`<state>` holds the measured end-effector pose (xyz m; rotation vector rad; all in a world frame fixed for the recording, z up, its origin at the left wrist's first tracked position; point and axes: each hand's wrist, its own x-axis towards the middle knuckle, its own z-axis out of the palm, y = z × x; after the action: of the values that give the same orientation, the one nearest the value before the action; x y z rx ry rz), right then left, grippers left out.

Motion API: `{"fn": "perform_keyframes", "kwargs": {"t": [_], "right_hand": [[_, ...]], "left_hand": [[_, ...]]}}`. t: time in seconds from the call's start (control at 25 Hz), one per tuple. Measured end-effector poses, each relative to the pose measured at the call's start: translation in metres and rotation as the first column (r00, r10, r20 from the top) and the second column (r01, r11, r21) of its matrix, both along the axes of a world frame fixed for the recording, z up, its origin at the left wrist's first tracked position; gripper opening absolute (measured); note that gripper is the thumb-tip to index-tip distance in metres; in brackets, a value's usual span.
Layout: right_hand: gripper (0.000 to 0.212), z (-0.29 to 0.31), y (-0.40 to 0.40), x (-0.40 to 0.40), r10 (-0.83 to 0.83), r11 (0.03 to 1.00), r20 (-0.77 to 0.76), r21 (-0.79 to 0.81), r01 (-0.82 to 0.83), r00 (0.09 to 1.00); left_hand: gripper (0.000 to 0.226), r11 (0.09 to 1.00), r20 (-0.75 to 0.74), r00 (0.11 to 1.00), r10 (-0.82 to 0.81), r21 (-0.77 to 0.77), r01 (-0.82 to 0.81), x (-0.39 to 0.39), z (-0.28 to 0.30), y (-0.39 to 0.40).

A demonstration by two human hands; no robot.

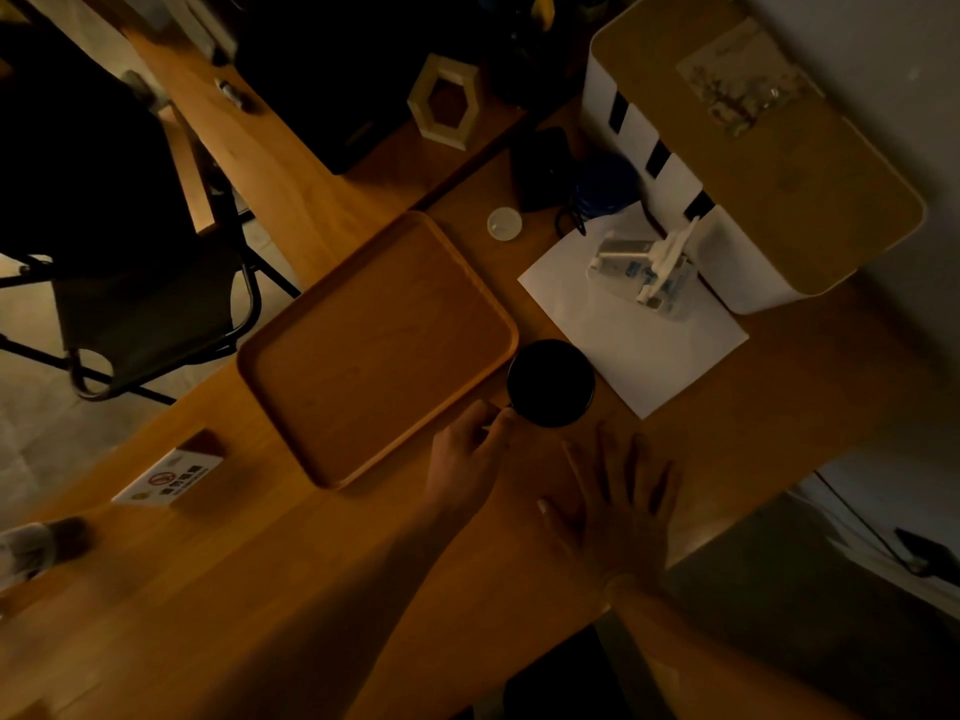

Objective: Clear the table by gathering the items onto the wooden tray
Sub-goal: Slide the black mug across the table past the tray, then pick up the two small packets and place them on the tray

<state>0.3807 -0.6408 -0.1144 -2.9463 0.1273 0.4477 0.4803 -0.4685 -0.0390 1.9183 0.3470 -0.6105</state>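
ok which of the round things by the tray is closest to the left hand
The black mug, just right of the wooden tray; the left hand has its fingertips at the handle. The small white lid sits much farther off, past the tray's far corner.

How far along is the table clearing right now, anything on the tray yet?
Nothing looks done: the wooden tray holds nothing. In hand: the left hand is at the handle of the black mug, which stands on the table just off the tray's corner; the right hand rests flat, open. Left: the mug, the small round lid, the white paper and the clear packet on it.
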Motion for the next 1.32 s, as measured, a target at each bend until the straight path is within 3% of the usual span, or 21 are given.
{"fn": "perform_keyframes", "kwargs": {"t": [0.12, 0.36, 0.56, 0.64, 0.72, 0.8, 1.0, 1.12, 1.32], "right_hand": [[0.085, -0.001, 0.0, 0.001, 0.001, 1.0, 0.0, -0.006, -0.001, 1.0], [0.086, 0.001, 0.0, 0.0, 0.012, 1.0, -0.003, -0.023, -0.012, 1.0], [0.085, 0.015, 0.003, 0.005, 0.058, 0.995, -0.087, -0.071, -0.064, 0.995], [0.083, 0.022, 0.006, 0.01, 0.062, 0.994, -0.131, -0.083, -0.073, 0.989], [0.075, 0.032, 0.012, 0.017, 0.066, 0.994, -0.158, -0.079, -0.079, 0.985], [0.066, 0.044, 0.022, 0.019, 0.12, 0.987, -0.2, -0.077, -0.138, 0.972], [0.052, 0.066, 0.083, -0.001, 0.332, 0.942, -0.349, 0.072, -0.328, 0.876], [0.047, 0.08, 0.126, -0.019, 0.491, 0.864, -0.432, 0.136, -0.484, 0.756], [0.04, 0.103, 0.208, -0.041, 0.592, 0.777, -0.521, 0.168, -0.607, 0.615]], "left_hand": [[0.022, 0.999, 0.032, 0.999, -0.024, 0.032, 0.023, -0.002, 0.0, -0.002], [0.046, 1.0, 0.07, 0.997, 0.02, 0.01, -0.021, -0.021, -0.005, 0.004], [0.034, 0.973, 0.055, 0.994, -0.095, 0.214, 0.081, -0.054, -0.008, 0.04], [0.033, 0.917, -0.05, 0.976, -0.21, 0.335, 0.214, -0.072, -0.007, 0.061], [0.032, 0.774, -0.159, 0.92, -0.358, 0.502, 0.387, -0.093, -0.005, 0.087], [0.035, 0.663, -0.26, 0.866, -0.428, 0.56, 0.496, -0.112, 0.001, 0.107], [0.041, 0.578, -0.422, 0.756, -0.5, 0.488, 0.655, -0.155, 0.022, 0.153], [0.04, 0.572, -0.497, 0.7, -0.513, 0.411, 0.71, -0.18, 0.035, 0.19], [0.04, 0.577, -0.494, 0.701, -0.514, 0.405, 0.709, -0.229, 0.056, 0.268]]}}
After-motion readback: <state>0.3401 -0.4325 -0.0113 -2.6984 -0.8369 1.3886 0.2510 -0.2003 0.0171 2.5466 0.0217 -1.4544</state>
